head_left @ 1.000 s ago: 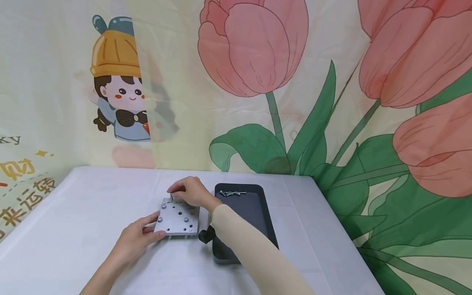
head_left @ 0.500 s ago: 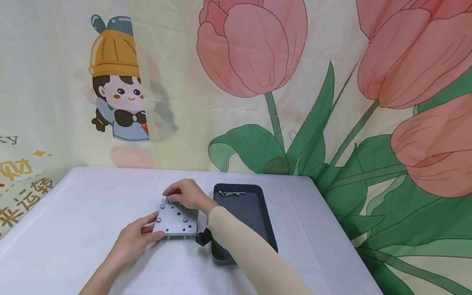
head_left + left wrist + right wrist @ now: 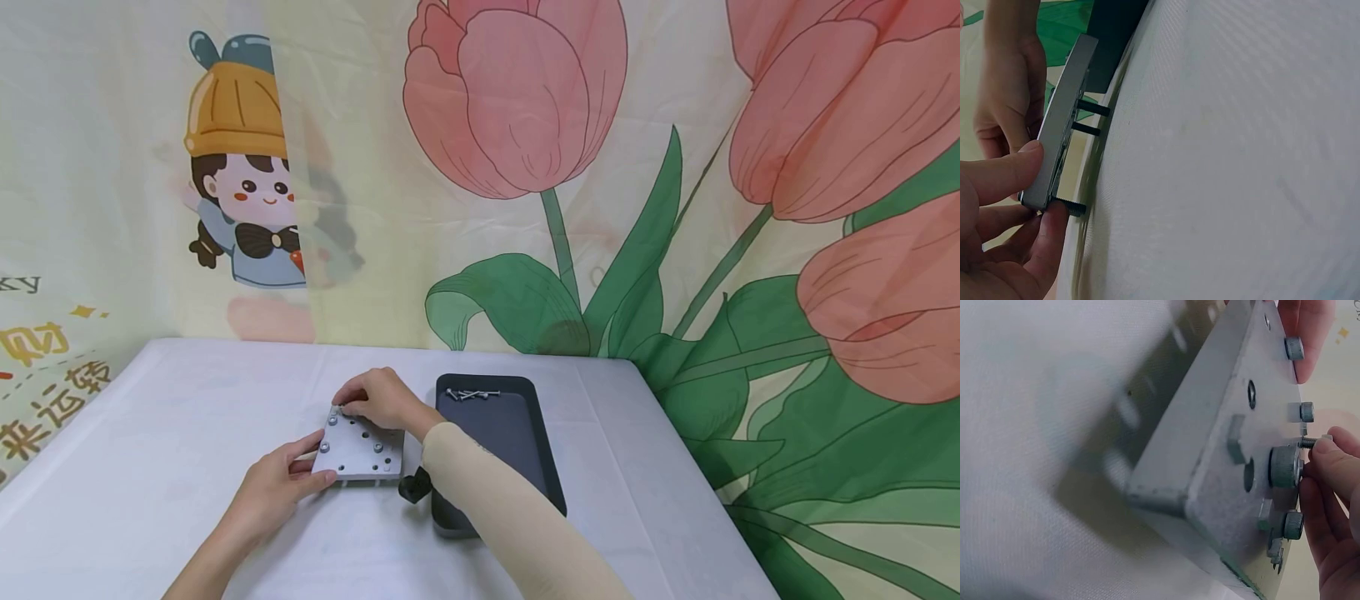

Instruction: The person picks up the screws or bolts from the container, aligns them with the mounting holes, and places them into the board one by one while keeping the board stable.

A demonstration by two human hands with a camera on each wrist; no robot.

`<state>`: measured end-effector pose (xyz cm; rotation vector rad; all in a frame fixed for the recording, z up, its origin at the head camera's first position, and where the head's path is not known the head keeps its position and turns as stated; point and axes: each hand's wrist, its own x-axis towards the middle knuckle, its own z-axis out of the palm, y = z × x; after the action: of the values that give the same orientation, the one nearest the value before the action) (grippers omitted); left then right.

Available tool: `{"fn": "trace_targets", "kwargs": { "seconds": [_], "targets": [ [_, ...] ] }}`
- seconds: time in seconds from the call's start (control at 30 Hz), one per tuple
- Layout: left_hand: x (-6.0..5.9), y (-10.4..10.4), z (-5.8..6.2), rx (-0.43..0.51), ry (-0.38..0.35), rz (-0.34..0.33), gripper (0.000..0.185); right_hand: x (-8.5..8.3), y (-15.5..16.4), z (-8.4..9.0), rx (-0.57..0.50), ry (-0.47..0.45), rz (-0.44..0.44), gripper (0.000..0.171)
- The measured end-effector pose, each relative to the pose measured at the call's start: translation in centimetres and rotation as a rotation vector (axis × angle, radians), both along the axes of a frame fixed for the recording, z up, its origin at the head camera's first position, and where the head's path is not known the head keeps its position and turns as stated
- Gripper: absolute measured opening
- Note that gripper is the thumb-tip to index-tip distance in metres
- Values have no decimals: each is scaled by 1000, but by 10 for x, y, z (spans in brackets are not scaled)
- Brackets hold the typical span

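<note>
Silver metal plate, drilled with several holes, is held top face up just right of the left hand fingers and directly under the right hand fingertips. Left grip: plate is clasped at its near-left corner, thumb laid against the edge face, 1 fingertip tucked underneath beside a shaft; finger gap is closed down to the plate's thickness. Right grip: small bolt is pinched between thumb and finger at the plate's far-left corner, fingers nearly together; some thread is exposed between fingertips and plate, depth of seating can't be told. 3 socket-head bolts are seen on the top face, on the near side of the right fingertips. 3 threaded shafts are seen below the plate, on the left fingertips' side; contact of their tips with the cloth can't be confirmed. Black tray is set right of the right fingers, partly covered by the beige sleeve. Loose screws are piled at the tray's far end, count unclear. White cloth is spread under everything. Tulip-printed backdrop is hung beyond both hands' fingers.
</note>
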<state>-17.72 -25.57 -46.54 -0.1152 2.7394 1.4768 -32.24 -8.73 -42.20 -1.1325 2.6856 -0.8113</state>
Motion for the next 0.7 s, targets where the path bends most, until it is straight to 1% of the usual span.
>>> {"fn": "trace_targets", "kwargs": {
  "seconds": [0.23, 0.4, 0.57, 0.7],
  "targets": [
    [-1, 1, 0, 20, 3, -15, 84, 0, 2, -1, 27, 18, 9, 16],
    [0, -1, -1, 3, 14, -17, 83, 1, 3, 3, 30, 21, 25, 18],
    [0, -1, -1, -20, 9, -13, 83, 0, 21, 16, 5, 5, 32, 22],
    [-1, 0, -1, -28, 3, -10, 84, -6, 48, 30, -28, 7, 31, 24]
  ]
}}
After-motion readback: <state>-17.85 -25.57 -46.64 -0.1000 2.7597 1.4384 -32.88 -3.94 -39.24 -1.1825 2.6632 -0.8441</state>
